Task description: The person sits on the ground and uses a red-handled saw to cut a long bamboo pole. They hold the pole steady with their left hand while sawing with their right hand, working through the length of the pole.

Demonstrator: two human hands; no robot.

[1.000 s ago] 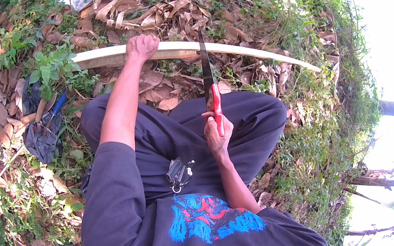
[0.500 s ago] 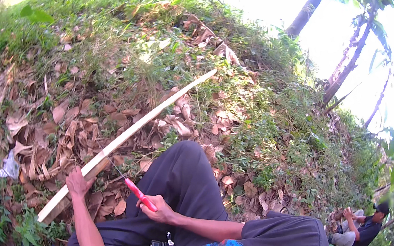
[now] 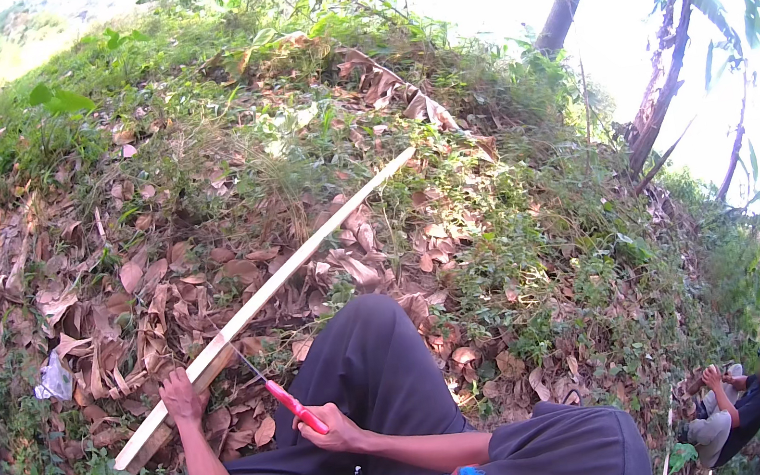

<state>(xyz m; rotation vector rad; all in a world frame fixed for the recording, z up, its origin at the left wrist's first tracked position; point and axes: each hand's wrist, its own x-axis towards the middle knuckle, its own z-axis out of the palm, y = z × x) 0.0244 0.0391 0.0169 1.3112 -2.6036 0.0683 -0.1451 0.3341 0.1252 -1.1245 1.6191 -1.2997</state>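
Pale wooden strip (image 3: 264,296) slants over shorter board (image 3: 215,367) on leaf litter (image 3: 132,302). Left hand (image 3: 183,397) clasps strip near lower end. Right hand (image 3: 331,429) closed round red-handled saw (image 3: 296,407); blade seemingly touches strip.

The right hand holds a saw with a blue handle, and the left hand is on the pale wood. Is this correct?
The saw handle is red, not blue, as the head view shows; the right hand holds it, and the left hand is on the pale wood.
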